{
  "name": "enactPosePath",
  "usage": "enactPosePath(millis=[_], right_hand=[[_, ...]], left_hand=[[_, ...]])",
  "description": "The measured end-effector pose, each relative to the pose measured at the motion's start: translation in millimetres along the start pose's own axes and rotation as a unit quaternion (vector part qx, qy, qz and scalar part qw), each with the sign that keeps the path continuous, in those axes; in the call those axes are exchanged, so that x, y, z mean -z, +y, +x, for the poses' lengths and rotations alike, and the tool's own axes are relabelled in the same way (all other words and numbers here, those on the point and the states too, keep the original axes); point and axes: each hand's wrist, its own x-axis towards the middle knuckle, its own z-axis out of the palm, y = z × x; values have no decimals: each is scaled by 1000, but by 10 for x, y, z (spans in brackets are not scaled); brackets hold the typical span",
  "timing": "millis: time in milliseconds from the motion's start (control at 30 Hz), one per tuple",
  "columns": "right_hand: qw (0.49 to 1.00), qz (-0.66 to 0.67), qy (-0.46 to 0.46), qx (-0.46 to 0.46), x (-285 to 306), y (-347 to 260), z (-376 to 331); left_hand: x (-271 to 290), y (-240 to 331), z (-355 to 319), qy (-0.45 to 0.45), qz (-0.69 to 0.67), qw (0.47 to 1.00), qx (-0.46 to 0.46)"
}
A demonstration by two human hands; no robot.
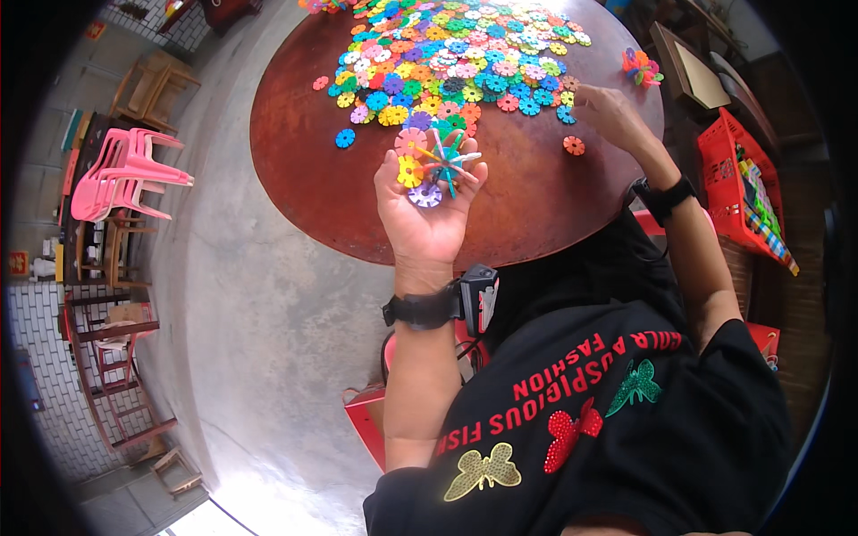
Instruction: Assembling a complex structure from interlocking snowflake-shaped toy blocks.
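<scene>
My left hand [424, 219] is palm up over the near part of the round table, its fingers curled around a cluster of joined notched plastic discs [443, 163]. Pink, yellow, lilac, teal and white discs show in this cluster, some seen edge-on. My right hand [612, 116] reaches over the right edge of a spread of loose notched discs [456, 67]. Its fingers are bent and somewhat apart, with the tips beside a few discs. A single orange disc [574, 146] lies just below that hand, and a blue disc [345, 138] lies apart on the left.
The round brown table [304, 170] bears the discs. A finished-looking multicoloured disc cluster [641, 67] sits at its right edge. Pink plastic chairs [125, 174] stand at left, a red crate [737, 179] at right. A red stool [366, 420] is beside my left forearm.
</scene>
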Motion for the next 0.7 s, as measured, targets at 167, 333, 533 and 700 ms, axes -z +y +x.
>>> enactPosePath(millis=[167, 333, 533, 700], right_hand=[[998, -47, -26, 32, -231, 306, 138], [995, -67, -63, 38, -204, 366, 203], [996, 4, -94, -12, -133, 158, 167], [998, -2, -69, -15, -152, 244, 98]], left_hand=[[-110, -44, -27, -13, -8, 1000, -6], [-108, -31, -46, -18, 44, 999, -14], [-68, -44, -37, -32, 31, 999, 3], [-55, -56, -7, -45, 28, 999, 6]])
